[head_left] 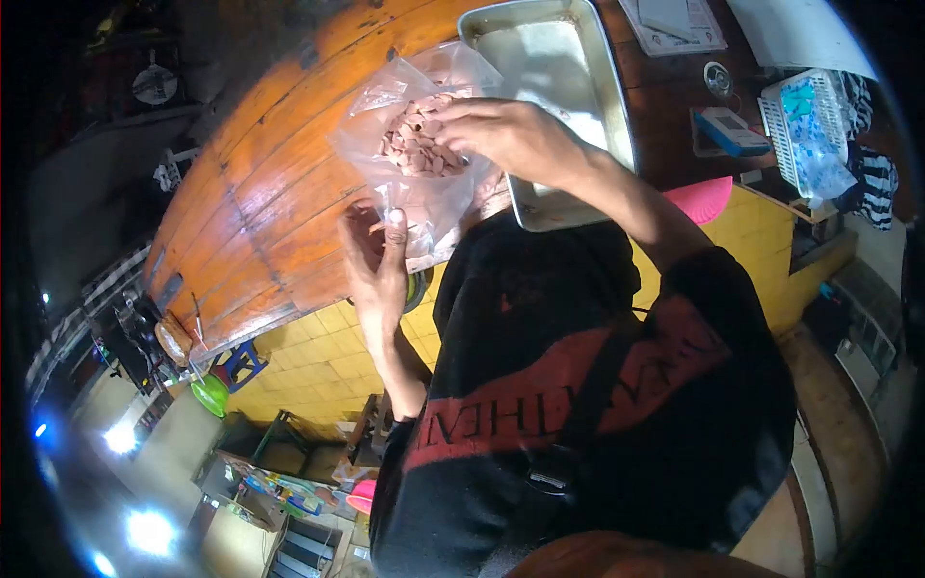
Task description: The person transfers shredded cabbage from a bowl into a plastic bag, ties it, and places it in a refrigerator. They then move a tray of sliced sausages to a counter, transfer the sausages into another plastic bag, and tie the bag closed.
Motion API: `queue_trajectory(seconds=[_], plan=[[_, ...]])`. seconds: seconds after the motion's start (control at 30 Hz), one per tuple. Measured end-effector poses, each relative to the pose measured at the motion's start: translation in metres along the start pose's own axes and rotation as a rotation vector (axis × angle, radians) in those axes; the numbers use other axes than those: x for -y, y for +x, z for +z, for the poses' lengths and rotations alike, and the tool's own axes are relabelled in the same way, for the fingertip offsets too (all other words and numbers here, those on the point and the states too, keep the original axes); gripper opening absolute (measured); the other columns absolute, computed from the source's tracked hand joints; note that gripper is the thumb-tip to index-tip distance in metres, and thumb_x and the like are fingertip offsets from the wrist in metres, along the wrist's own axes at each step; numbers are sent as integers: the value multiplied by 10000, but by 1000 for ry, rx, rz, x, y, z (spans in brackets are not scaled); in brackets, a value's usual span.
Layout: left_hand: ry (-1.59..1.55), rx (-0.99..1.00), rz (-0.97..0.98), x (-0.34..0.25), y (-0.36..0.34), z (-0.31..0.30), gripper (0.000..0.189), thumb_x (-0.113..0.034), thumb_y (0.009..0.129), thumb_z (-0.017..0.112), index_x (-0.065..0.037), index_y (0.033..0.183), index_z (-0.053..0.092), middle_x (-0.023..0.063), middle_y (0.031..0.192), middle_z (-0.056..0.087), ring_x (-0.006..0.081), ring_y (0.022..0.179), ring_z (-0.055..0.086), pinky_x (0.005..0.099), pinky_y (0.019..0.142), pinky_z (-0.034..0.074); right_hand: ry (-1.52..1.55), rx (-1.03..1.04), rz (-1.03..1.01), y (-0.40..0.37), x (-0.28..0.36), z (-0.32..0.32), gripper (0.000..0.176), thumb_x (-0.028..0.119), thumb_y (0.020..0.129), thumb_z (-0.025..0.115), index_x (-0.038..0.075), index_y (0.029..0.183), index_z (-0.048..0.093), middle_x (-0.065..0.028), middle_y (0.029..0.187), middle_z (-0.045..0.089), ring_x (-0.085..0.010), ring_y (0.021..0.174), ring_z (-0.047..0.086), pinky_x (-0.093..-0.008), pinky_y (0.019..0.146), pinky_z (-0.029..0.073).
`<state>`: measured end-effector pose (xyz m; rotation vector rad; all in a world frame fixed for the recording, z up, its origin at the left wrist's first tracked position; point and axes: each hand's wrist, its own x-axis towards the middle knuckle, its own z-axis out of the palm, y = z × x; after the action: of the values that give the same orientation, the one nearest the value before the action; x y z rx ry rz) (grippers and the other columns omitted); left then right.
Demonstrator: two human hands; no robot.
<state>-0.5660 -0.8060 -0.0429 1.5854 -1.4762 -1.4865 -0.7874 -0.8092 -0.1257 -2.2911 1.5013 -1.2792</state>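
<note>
A clear plastic bag [445, 207] lies at the near edge of the wooden table, with a heap of small pinkish-brown slices [416, 144] in it. The slices look like cut sausage, though I cannot be sure. My left hand [381, 265] is closed on the near side of the bag, the thumb pressed on top of the plastic. From the right, my right hand [501, 135] reaches over the heap, its fingers bent together and touching the slices. Its fingertips are partly hidden, so what they pinch cannot be made out.
A rectangular metal tray [617, 106] stands right beside the bag. Farther right are a white plastic basket [785, 144], a small blue-and-white box [732, 132] and a pink plastic object [700, 200]. The wooden table [260, 193] stretches left, with a brown item [173, 337] at its corner.
</note>
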Motion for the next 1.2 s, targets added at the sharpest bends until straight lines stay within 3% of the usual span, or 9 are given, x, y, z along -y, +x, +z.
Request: queue_trajectory(seconds=[0.2, 0.4, 0.53, 0.6, 0.8, 0.93, 1.03, 1.1, 1.2], plan=[[-123, 93, -86, 10, -6, 1, 332, -128, 925, 591, -27, 1175, 396, 116, 1055, 566, 136, 898, 520, 284, 759, 440, 355, 469, 570, -48, -18, -46, 143, 154, 856, 648, 20, 892, 612, -97, 846, 657, -262, 796, 649, -337, 715, 496], [-178, 111, -34, 8, 2, 2, 314, -104, 917, 598, -44, 1152, 397, 101, 1040, 567, 131, 917, 509, 274, 782, 424, 384, 1005, 530, -121, 6, -39, 216, 170, 895, 544, 74, 1068, 633, -141, 982, 665, -325, 980, 612, -426, 874, 458], [-129, 121, -24, 9, 3, 0, 302, -82, 915, 595, -46, 1141, 398, 92, 1015, 566, 129, 907, 508, 277, 784, 424, 244, 1050, 710, -133, 16, -40, 208, 159, 880, 553, 53, 1031, 649, -147, 973, 665, -329, 988, 602, -422, 861, 462], [-129, 130, -17, 9, 4, 1, 299, -78, 915, 594, -46, 1140, 399, 89, 1005, 566, 128, 904, 507, 276, 782, 424, 342, 980, 583, -128, 12, -48, 183, 153, 864, 570, 40, 968, 669, -149, 969, 665, -332, 972, 606, -410, 851, 463], [-120, 117, -19, 8, 5, 6, 302, -77, 914, 596, -50, 1141, 398, 87, 988, 564, 119, 890, 504, 273, 764, 424, 529, 967, 702, -133, -7, -39, 155, 148, 806, 642, 36, 906, 682, -139, 933, 677, -290, 921, 635, -391, 809, 469], [-198, 115, -19, 10, 2, 5, 356, -78, 897, 615, -55, 1191, 415, 96, 1012, 592, 140, 904, 558, 295, 784, 459, 529, 992, 707, -144, -17, -23, 152, 135, 790, 647, 42, 904, 681, -129, 862, 682, -283, 853, 652, -383, 764, 481], [-198, 112, -36, 8, -1, 1, 390, -21, 886, 604, -64, 1212, 394, 103, 985, 607, 142, 889, 568, 292, 797, 463, 360, 816, 546, -143, -16, -16, 145, 125, 778, 638, 49, 895, 677, -116, 766, 673, -297, 783, 654, -379, 731, 488], [-171, 93, -61, 7, -3, 0, 405, 5, 880, 597, -67, 1218, 385, 104, 965, 614, 143, 875, 572, 291, 806, 464, 347, 991, 575, -133, -14, -15, 142, 114, 775, 625, 49, 893, 670, -122, 782, 664, -302, 813, 644, -399, 713, 480], [-217, 62, -46, 8, -3, 2, 426, 18, 881, 590, -103, 1217, 359, 99, 888, 623, 132, 765, 573, 266, 659, 457, 313, 1071, 497, -132, -13, -15, 122, 84, 788, 590, 36, 880, 655, -142, 861, 655, -306, 850, 630, -419, 691, 466]])
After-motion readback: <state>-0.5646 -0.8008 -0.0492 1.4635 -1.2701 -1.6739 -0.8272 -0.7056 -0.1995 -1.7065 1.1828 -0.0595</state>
